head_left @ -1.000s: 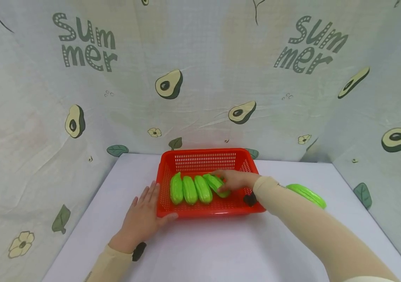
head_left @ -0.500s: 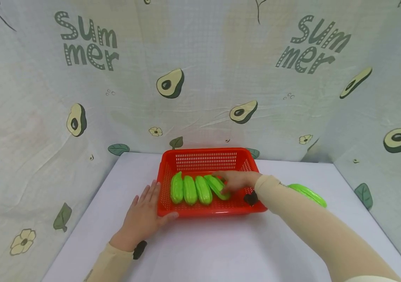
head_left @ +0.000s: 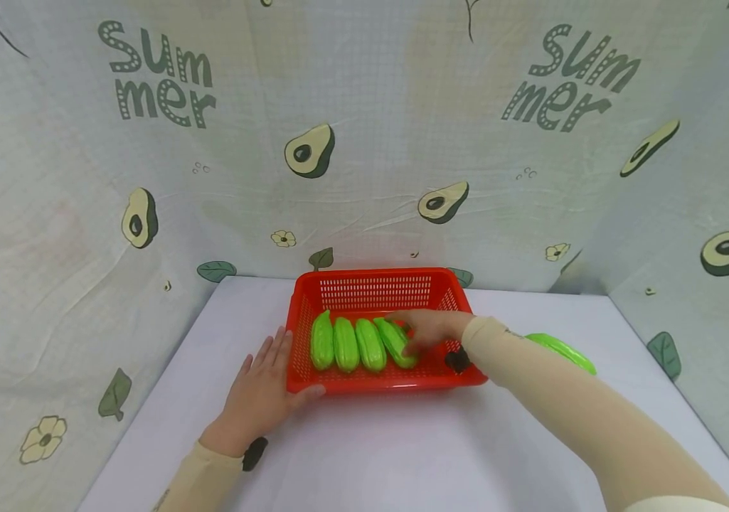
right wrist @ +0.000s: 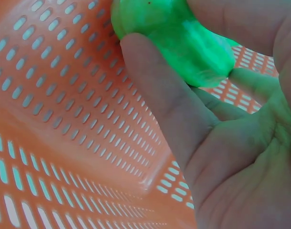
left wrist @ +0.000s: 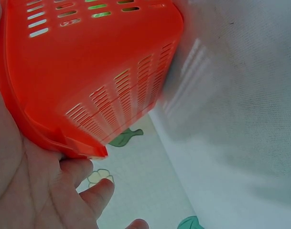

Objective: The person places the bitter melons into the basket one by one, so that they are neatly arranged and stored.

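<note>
In the red plastic basket (head_left: 377, 386), several bright green ridged gourds lie side by side, among them a left one (head_left: 322, 343) with its narrow tip to the back. My right hand (head_left: 429, 327) reaches in from the right and holds the rightmost green gourd (head_left: 395, 343) between thumb and fingers. Up close in the right wrist view, that gourd's smooth, shiny end shows between the fingers. My left hand (head_left: 262, 391) rests against the basket's left side, fingers straight, thumb along the front rim. From the left wrist view, the palm touches the basket's rim (left wrist: 54, 145).
Another green gourd (head_left: 562, 352) lies on the white table (head_left: 377, 455) right of the basket, partly behind my right forearm. A printed cloth (head_left: 370, 142) with avocados hangs behind and at both sides of the table.
The gourd under my right hand has shifted slightly and now lies straighter, closer in line with the others. My left hand has stayed in place on the basket.
</note>
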`<state>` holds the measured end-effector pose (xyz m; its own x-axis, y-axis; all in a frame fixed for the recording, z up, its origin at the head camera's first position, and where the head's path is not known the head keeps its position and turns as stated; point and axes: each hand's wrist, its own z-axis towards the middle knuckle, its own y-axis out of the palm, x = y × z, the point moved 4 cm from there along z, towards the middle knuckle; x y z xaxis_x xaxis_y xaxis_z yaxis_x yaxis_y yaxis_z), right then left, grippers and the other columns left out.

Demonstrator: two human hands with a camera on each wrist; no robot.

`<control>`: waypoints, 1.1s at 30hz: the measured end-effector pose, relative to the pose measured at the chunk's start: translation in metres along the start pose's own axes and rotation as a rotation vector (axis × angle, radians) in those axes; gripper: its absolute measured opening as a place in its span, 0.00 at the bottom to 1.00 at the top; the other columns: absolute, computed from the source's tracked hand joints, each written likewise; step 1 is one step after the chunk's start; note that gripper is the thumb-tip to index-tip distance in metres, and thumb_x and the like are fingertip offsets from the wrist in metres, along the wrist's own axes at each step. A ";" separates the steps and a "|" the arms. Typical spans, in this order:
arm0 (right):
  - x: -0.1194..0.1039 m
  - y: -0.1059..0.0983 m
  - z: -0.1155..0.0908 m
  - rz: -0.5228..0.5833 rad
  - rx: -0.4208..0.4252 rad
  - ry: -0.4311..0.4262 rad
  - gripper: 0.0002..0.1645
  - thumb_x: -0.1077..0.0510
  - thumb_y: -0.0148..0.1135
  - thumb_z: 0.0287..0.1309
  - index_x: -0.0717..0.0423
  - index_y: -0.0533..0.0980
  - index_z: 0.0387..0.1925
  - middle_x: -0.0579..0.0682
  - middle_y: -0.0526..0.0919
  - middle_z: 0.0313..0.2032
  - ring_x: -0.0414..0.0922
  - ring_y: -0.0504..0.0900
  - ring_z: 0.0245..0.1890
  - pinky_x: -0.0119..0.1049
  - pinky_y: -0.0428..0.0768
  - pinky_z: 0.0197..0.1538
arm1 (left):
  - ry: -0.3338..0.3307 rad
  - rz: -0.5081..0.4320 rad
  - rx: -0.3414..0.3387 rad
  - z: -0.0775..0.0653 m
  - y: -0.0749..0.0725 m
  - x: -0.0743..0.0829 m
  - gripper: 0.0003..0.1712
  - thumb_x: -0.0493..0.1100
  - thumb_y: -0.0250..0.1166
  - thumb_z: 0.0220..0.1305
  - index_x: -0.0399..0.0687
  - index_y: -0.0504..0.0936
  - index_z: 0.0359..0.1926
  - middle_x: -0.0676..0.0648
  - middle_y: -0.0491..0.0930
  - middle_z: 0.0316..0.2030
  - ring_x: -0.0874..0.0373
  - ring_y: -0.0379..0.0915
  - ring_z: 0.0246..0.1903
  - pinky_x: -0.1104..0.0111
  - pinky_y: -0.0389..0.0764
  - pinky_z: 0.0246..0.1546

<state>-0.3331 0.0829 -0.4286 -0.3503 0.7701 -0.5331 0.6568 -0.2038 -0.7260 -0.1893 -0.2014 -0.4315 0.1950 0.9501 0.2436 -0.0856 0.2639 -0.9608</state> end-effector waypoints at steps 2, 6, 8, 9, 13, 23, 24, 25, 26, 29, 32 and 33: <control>0.000 0.000 0.000 -0.006 0.011 0.005 0.48 0.54 0.74 0.56 0.38 0.61 0.75 0.43 0.72 0.61 0.50 0.68 0.61 0.46 0.75 0.58 | 0.000 0.001 0.000 0.000 0.000 0.001 0.69 0.85 0.50 0.52 0.36 0.52 0.77 0.37 0.51 0.76 0.35 0.48 0.73 0.35 0.56 0.65; 0.001 0.001 -0.001 -0.015 0.021 0.008 0.48 0.52 0.75 0.55 0.37 0.62 0.75 0.43 0.72 0.61 0.50 0.68 0.62 0.47 0.75 0.60 | -0.001 0.005 -0.003 0.000 -0.001 0.002 0.69 0.84 0.51 0.52 0.36 0.52 0.77 0.37 0.51 0.76 0.35 0.48 0.72 0.35 0.56 0.64; 0.001 0.000 -0.001 -0.012 0.023 0.009 0.48 0.52 0.75 0.55 0.38 0.62 0.74 0.43 0.72 0.60 0.50 0.68 0.62 0.49 0.75 0.60 | -0.001 0.002 -0.003 -0.001 -0.002 0.003 0.69 0.84 0.52 0.52 0.35 0.52 0.77 0.37 0.51 0.76 0.35 0.49 0.72 0.35 0.56 0.64; 0.001 0.000 -0.002 -0.016 0.024 0.008 0.47 0.52 0.74 0.56 0.38 0.62 0.74 0.44 0.73 0.60 0.50 0.69 0.62 0.49 0.75 0.60 | -0.001 0.000 -0.003 -0.001 -0.003 0.003 0.69 0.84 0.52 0.53 0.35 0.52 0.77 0.37 0.51 0.76 0.35 0.49 0.72 0.34 0.56 0.64; 0.000 -0.003 -0.003 -0.021 0.020 -0.005 0.46 0.53 0.74 0.57 0.40 0.63 0.74 0.45 0.74 0.59 0.50 0.70 0.61 0.50 0.77 0.58 | 0.002 -0.006 -0.001 -0.001 -0.003 0.004 0.68 0.84 0.53 0.53 0.35 0.53 0.76 0.37 0.52 0.75 0.34 0.49 0.72 0.34 0.56 0.64; -0.005 -0.023 -0.019 0.018 0.017 -0.029 0.46 0.57 0.72 0.58 0.45 0.61 0.75 0.53 0.75 0.62 0.52 0.74 0.60 0.43 0.82 0.52 | -0.003 -0.010 -0.010 -0.002 -0.002 0.003 0.68 0.83 0.52 0.54 0.35 0.52 0.76 0.37 0.51 0.76 0.35 0.48 0.73 0.34 0.55 0.65; -0.005 -0.027 -0.022 0.040 0.029 -0.026 0.46 0.57 0.72 0.58 0.45 0.61 0.75 0.54 0.75 0.62 0.52 0.76 0.59 0.42 0.83 0.49 | -0.006 -0.011 -0.011 -0.002 -0.002 0.003 0.68 0.83 0.52 0.54 0.35 0.52 0.77 0.37 0.51 0.76 0.35 0.48 0.73 0.34 0.55 0.65; -0.005 -0.032 -0.025 0.055 0.043 -0.028 0.46 0.57 0.72 0.59 0.45 0.61 0.75 0.55 0.75 0.62 0.51 0.76 0.58 0.41 0.84 0.47 | -0.009 -0.011 -0.012 -0.003 -0.002 0.003 0.68 0.83 0.53 0.54 0.35 0.52 0.77 0.37 0.51 0.76 0.35 0.48 0.73 0.34 0.55 0.65; -0.004 -0.037 -0.028 0.065 0.061 -0.032 0.46 0.57 0.72 0.59 0.44 0.60 0.75 0.55 0.75 0.62 0.51 0.77 0.57 0.39 0.84 0.46 | -0.011 -0.011 -0.013 -0.003 -0.002 0.003 0.68 0.83 0.53 0.53 0.36 0.52 0.77 0.37 0.51 0.76 0.35 0.48 0.73 0.34 0.55 0.65; -0.001 -0.055 -0.043 0.090 0.122 -0.064 0.45 0.57 0.70 0.61 0.46 0.59 0.75 0.55 0.74 0.63 0.51 0.79 0.55 0.40 0.85 0.46 | -0.013 -0.011 -0.013 -0.003 -0.003 0.003 0.68 0.84 0.52 0.53 0.36 0.52 0.77 0.37 0.51 0.76 0.35 0.47 0.73 0.34 0.54 0.65; 0.005 -0.072 -0.066 0.088 0.186 -0.101 0.44 0.57 0.68 0.62 0.48 0.59 0.75 0.57 0.74 0.63 0.53 0.79 0.54 0.42 0.84 0.47 | -0.011 -0.014 -0.010 -0.002 -0.003 0.004 0.68 0.83 0.54 0.53 0.36 0.52 0.77 0.37 0.51 0.76 0.34 0.47 0.73 0.34 0.54 0.65; 0.009 -0.077 -0.075 0.093 0.202 -0.102 0.43 0.57 0.68 0.63 0.48 0.59 0.75 0.58 0.73 0.64 0.54 0.80 0.54 0.43 0.84 0.47 | -0.009 -0.014 -0.009 -0.002 -0.003 0.004 0.68 0.82 0.55 0.54 0.36 0.52 0.77 0.37 0.51 0.76 0.34 0.47 0.73 0.34 0.54 0.65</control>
<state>-0.3364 0.1506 -0.3451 -0.3672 0.6792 -0.6355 0.5459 -0.3958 -0.7385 -0.1862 -0.1992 -0.4276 0.1869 0.9478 0.2585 -0.0742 0.2759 -0.9583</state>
